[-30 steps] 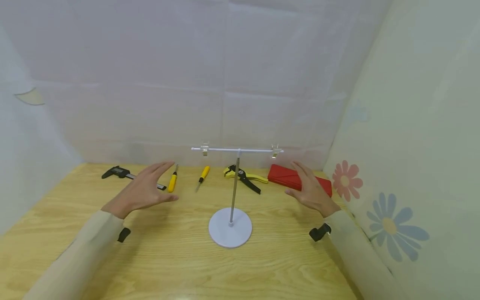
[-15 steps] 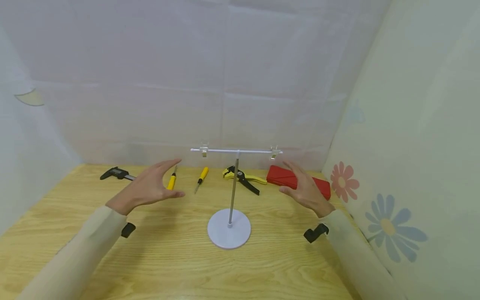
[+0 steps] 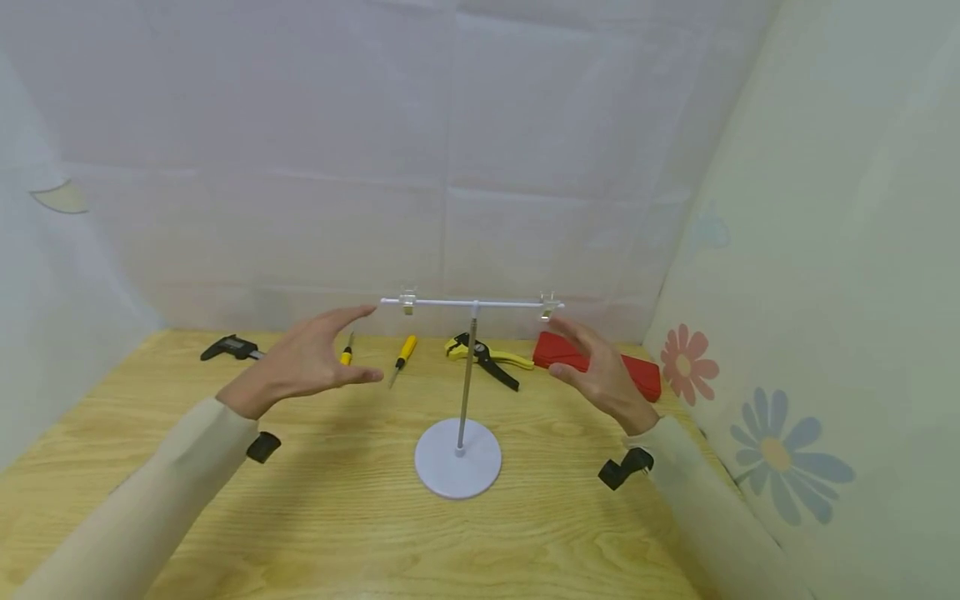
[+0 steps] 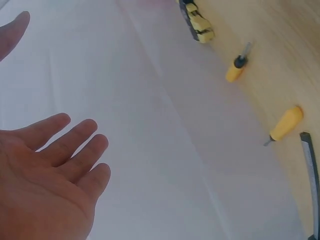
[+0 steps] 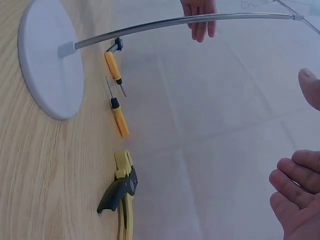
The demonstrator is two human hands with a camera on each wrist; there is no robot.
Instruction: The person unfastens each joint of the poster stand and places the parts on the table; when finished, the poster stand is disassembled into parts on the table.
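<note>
Both spread hands hover over the wooden table, white sheeting behind.

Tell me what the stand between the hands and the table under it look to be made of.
Stand: round base looks like matte white plastic or painted metal, hard to say which. Its upright pole seems bare metal, with a grey shine; the crossbar is white, with small clear clips.
Table: pale wood or wood-look laminate, with visible grain lines and a smooth, faintly glossy finish.
</note>
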